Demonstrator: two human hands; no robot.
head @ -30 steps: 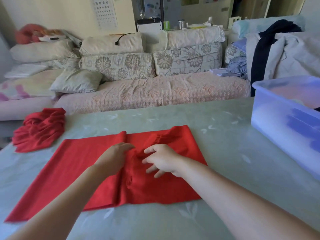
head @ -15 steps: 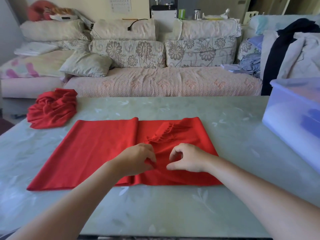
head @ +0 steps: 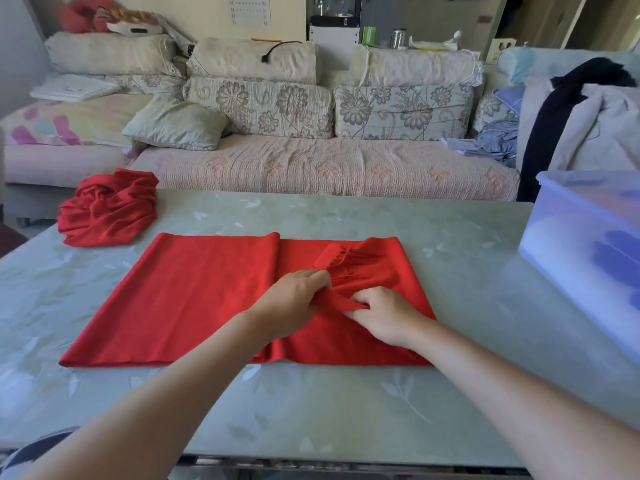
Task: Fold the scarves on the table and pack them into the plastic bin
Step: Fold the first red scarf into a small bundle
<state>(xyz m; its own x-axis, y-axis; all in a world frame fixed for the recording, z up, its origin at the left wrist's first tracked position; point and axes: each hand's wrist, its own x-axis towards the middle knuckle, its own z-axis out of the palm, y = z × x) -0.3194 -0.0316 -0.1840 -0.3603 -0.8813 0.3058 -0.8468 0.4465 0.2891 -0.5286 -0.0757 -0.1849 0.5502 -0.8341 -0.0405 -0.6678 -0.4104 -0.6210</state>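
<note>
Scarf, red, lies flat on the surface, partly folded: its right part is doubled over, and the fringe sits on top near the scarf's far right corner. We have both hands on the scarf, right of its middle. Left hand has its fingers curled and pinches a raised ridge of the cloth. Right hand pinches the same ridge from the other side with thumb and fingers curled, the two hands almost touching. The ridge runs between them, lifted a little off the layer below. We see the rest of the scarf smooth, with its near edge straight along the surface.

Second scarf, also red, is a crumpled heap just beyond the scarf's far left corner, apart from it. Bin, clear plastic with no lid on, stands well right of the scarf. Something dark blue shows through its wall, but we cannot tell what. Sofa with cushions is behind the scarf, past the surface.
</note>
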